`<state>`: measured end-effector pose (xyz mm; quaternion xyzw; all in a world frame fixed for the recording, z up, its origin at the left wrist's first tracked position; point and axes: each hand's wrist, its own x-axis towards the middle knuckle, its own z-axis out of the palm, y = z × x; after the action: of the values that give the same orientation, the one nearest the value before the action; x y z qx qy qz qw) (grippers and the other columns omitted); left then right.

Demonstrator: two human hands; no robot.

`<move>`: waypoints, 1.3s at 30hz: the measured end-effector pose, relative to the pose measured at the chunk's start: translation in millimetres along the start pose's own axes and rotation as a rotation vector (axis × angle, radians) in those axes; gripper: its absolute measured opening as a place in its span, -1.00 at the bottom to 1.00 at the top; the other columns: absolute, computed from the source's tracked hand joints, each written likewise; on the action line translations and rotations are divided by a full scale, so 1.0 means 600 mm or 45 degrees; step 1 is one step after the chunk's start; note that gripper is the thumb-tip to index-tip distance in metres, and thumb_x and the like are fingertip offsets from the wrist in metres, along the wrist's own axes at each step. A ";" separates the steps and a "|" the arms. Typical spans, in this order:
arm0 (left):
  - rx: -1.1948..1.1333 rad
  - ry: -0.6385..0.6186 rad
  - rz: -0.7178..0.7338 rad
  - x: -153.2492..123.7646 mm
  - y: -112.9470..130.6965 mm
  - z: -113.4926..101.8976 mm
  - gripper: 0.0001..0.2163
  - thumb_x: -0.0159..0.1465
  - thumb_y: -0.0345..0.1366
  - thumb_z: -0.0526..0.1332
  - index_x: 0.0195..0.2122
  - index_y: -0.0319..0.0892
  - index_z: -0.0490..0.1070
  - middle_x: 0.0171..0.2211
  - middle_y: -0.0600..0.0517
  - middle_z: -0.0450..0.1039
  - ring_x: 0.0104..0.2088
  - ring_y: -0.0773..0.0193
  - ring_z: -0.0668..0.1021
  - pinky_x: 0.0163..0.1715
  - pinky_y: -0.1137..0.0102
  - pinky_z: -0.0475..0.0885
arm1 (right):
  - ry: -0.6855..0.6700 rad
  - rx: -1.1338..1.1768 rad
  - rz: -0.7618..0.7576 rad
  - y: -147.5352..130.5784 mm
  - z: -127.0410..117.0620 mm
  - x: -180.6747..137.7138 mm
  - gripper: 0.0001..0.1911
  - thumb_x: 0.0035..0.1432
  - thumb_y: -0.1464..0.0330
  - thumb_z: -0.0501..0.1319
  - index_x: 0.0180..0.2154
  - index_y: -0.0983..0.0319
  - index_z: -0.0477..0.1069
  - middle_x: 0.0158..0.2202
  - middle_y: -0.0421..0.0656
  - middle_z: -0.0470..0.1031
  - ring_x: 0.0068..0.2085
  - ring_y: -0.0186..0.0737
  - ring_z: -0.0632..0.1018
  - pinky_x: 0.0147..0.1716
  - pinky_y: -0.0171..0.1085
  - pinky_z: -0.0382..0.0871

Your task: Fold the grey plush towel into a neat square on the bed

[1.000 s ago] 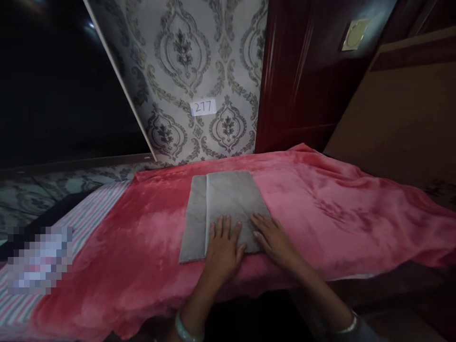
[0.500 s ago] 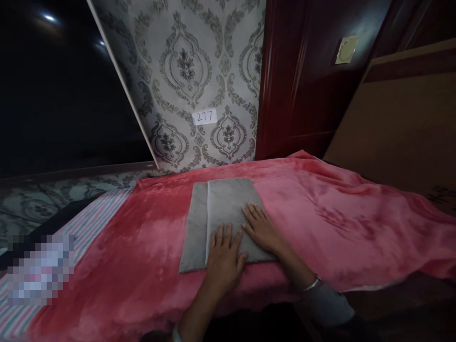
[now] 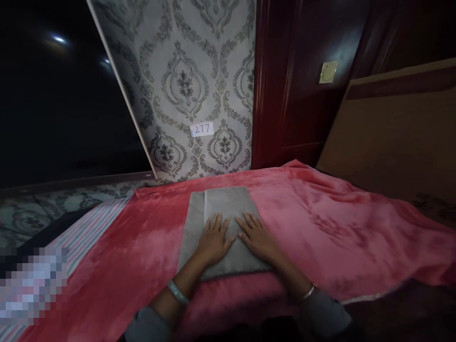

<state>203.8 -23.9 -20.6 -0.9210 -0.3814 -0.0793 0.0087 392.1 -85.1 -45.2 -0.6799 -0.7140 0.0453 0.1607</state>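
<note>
A grey folded cloth [image 3: 230, 202] lies flat on a red and pink plush blanket [image 3: 153, 237]. Its upper layer is folded over from the right, and a pale edge runs down near its left side. My left hand [image 3: 214, 240] rests on the cloth with fingers spread, close to that pale edge. To the right of it, my right hand [image 3: 255, 236] also lies flat on the grey cloth, fingers apart and pointing away from me. Neither hand grips anything.
Striped cloth [image 3: 96, 228] shows at the blanket's left side, by a blurred patch. A large black screen [image 3: 64, 104] stands at the back left. Behind are a patterned wall with a "277" label [image 3: 202, 129] and a dark red panel. A cardboard sheet [image 3: 392, 137] leans at right.
My left hand has slid farther up and slightly left over the grey cloth. My right hand stays near the same place on it. The camera view has tilted up a little.
</note>
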 end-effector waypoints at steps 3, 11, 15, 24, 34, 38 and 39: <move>-0.027 -0.065 0.028 -0.002 -0.014 -0.006 -0.40 0.38 -0.04 0.03 0.37 -0.21 0.06 0.41 -0.26 -0.05 0.41 -0.02 0.03 0.33 0.00 0.03 | -0.036 0.037 -0.013 0.014 0.000 0.005 -0.40 0.40 0.11 -0.04 0.38 0.10 0.05 0.43 -0.05 -0.09 0.41 0.04 -0.03 0.32 0.07 -0.07; -0.058 -0.162 0.007 0.092 -0.043 -0.046 -0.40 0.37 -0.08 -0.01 0.37 -0.27 0.05 0.41 -0.24 -0.05 0.41 0.05 0.02 0.34 -0.02 -0.05 | 0.160 0.135 -0.030 0.040 -0.047 0.105 -0.44 0.35 0.31 -0.06 0.30 0.37 0.21 0.29 0.08 0.26 0.29 -0.08 0.30 0.27 -0.10 0.15; -0.083 -0.170 -0.031 0.174 -0.049 -0.044 -0.42 0.38 -0.10 -0.06 0.37 -0.25 0.04 0.40 -0.23 -0.04 0.41 0.05 0.04 0.33 -0.02 -0.01 | 0.203 0.038 0.061 0.046 -0.056 0.196 -0.43 0.34 0.36 -0.10 0.33 0.36 0.16 0.35 0.06 0.14 0.36 -0.05 0.16 0.31 -0.03 0.05; -0.003 -0.095 -0.141 0.240 -0.077 0.018 -0.35 0.38 0.03 -0.09 0.38 -0.29 0.03 0.41 -0.28 -0.09 0.42 -0.04 -0.02 0.34 -0.07 -0.12 | -0.008 -0.060 0.058 0.071 0.005 0.248 -0.40 0.42 0.20 -0.12 0.38 0.28 0.04 0.40 0.01 -0.01 0.41 -0.07 0.00 0.35 0.01 -0.15; -0.004 -0.125 -0.390 0.222 -0.157 0.010 -0.35 0.39 0.06 -0.15 0.38 -0.26 0.01 0.42 -0.26 -0.09 0.42 0.00 -0.01 0.33 -0.06 -0.13 | -0.052 0.024 0.073 0.081 0.007 0.245 -0.32 0.41 0.04 -0.18 0.40 0.24 -0.01 0.43 -0.03 -0.09 0.41 -0.01 -0.05 0.34 0.04 -0.15; 0.018 -0.064 -0.435 0.214 -0.156 0.007 -0.37 0.39 0.01 -0.10 0.35 -0.33 0.08 0.40 -0.31 -0.04 0.41 -0.04 0.03 0.33 -0.07 -0.10 | -0.009 0.085 0.076 0.087 0.014 0.247 -0.32 0.40 0.07 -0.17 0.40 0.27 -0.01 0.42 -0.01 -0.04 0.41 0.00 -0.01 0.33 0.06 -0.10; 0.030 -0.010 -0.454 0.213 -0.153 0.005 -0.38 0.38 -0.01 -0.07 0.33 -0.37 0.10 0.39 -0.34 -0.05 0.41 -0.07 0.03 0.33 -0.07 -0.07 | 0.038 0.116 0.087 0.089 0.015 0.248 -0.32 0.40 0.09 -0.17 0.40 0.31 -0.03 0.41 0.01 -0.02 0.40 -0.01 0.00 0.33 0.04 -0.08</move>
<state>228.7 131.1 -8.1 -0.8390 -0.5394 -0.0716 0.0036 436.9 66.6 -44.1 -0.6966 -0.6851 0.0730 0.2003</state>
